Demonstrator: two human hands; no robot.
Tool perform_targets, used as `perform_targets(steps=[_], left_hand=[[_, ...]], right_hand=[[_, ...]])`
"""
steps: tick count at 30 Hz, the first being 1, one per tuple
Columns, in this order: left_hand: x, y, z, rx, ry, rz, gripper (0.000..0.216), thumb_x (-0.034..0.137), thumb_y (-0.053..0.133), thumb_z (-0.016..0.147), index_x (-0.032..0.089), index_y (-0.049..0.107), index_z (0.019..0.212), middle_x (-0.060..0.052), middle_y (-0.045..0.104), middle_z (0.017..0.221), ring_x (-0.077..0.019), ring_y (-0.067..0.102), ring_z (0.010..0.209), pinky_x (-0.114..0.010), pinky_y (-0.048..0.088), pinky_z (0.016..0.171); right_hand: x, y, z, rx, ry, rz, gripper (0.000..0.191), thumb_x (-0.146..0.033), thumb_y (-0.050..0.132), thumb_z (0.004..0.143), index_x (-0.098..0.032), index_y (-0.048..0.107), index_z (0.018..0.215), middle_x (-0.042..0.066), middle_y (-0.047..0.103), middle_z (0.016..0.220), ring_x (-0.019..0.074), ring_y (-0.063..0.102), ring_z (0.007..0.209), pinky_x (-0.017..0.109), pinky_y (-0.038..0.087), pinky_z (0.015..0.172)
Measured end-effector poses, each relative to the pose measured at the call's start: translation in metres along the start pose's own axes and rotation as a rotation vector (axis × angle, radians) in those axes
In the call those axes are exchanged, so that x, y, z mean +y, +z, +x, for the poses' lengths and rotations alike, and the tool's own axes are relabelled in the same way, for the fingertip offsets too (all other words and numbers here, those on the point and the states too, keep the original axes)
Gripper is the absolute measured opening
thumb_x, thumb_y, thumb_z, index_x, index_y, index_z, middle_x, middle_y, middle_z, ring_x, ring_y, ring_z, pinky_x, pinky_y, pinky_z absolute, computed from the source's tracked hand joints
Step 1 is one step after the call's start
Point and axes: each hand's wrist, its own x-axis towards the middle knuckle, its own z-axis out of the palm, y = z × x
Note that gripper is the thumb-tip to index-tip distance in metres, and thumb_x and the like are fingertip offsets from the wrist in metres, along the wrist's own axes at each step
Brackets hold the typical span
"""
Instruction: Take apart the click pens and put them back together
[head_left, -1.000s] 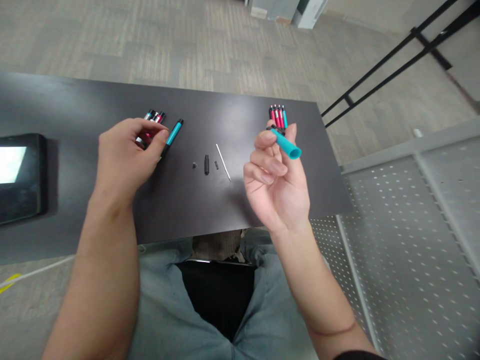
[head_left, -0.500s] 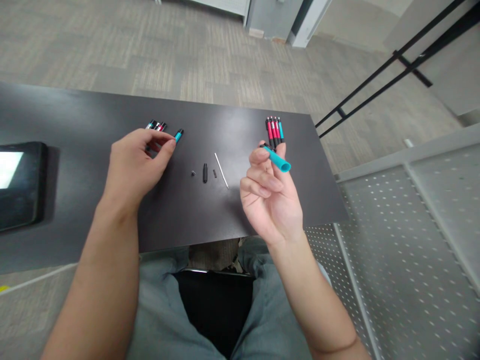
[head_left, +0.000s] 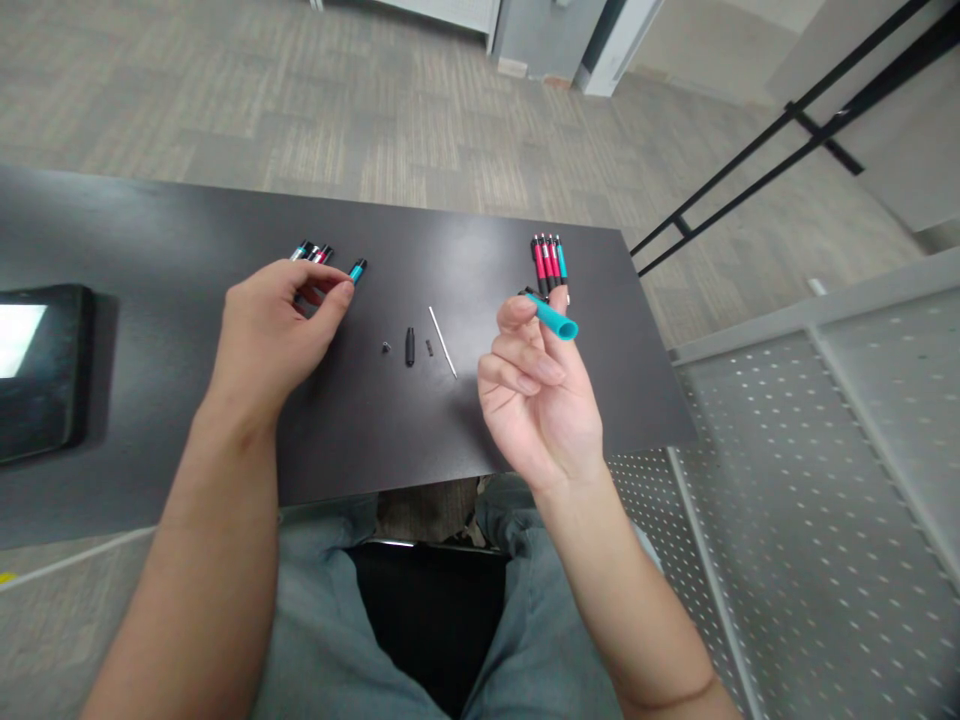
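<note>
My right hand (head_left: 541,395) is raised above the black table (head_left: 420,430) and pinches a hollow teal pen barrel (head_left: 556,319) between thumb and fingers. My left hand (head_left: 271,330) rests on the table with its fingers curled over a group of red and teal pens (head_left: 315,253); a teal pen (head_left: 357,269) pokes out past the fingertips. Between the hands lie small pen parts: a black tip (head_left: 410,346), two tiny black bits (head_left: 386,347) and a thin white refill (head_left: 442,341). Another bundle of pens (head_left: 549,260) lies behind my right hand.
A dark tablet with a lit screen (head_left: 34,365) lies at the table's left edge. A white perforated metal surface (head_left: 817,470) stands to the right. My legs in jeans (head_left: 345,620) are below the table's near edge.
The view tilted up slightly over the first half second. My left hand slid over the teal pen on the left. My right hand kept the teal barrel almost still.
</note>
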Motion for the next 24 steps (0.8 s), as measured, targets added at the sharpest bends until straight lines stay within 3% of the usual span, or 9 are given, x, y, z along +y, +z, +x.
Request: perform_targets(steps=[4,11,18,24], left_hand=[[-0.002,0.0,0.001,0.024,0.022,-0.037,0.032,0.041,0.079,0.1,0.02,0.098,0.113,-0.005,0.09,0.103,-0.0214,0.071,0.084,-0.036,0.06,0.092],[-0.009,-0.009,0.004,0.156,-0.13,-0.014,0.023,0.034,0.084,0.105,0.019,0.096,0.118,-0.005,0.091,0.107,-0.0234,0.074,0.09,-0.038,0.06,0.094],[-0.009,-0.006,0.006,0.088,-0.167,-0.017,0.012,0.034,0.082,0.106,0.028,0.091,0.112,-0.002,0.088,0.106,-0.0255,0.079,0.096,-0.04,0.062,0.097],[-0.031,-0.019,0.008,0.188,-0.128,0.06,0.019,0.038,0.08,0.109,0.028,0.091,0.12,-0.004,0.089,0.121,-0.0305,0.082,0.11,-0.051,0.064,0.114]], right_hand=[[0.002,-0.002,0.002,-0.02,-0.023,-0.008,0.047,-0.075,0.104,0.101,-0.036,0.078,0.101,0.0,0.079,0.109,0.0171,0.041,0.063,0.04,0.054,0.055],[-0.002,-0.008,0.002,-0.044,-0.019,-0.012,0.045,-0.076,0.105,0.101,-0.038,0.081,0.107,-0.002,0.08,0.109,0.0152,0.042,0.059,0.041,0.052,0.053],[-0.003,-0.003,0.001,0.008,0.027,-0.031,0.047,-0.075,0.108,0.099,-0.037,0.081,0.109,-0.002,0.08,0.104,0.0149,0.041,0.057,0.04,0.043,0.049],[-0.003,-0.007,0.006,0.01,0.006,-0.018,0.042,-0.066,0.11,0.099,-0.038,0.083,0.115,-0.004,0.079,0.103,0.0114,0.034,0.053,0.038,0.039,0.045]])
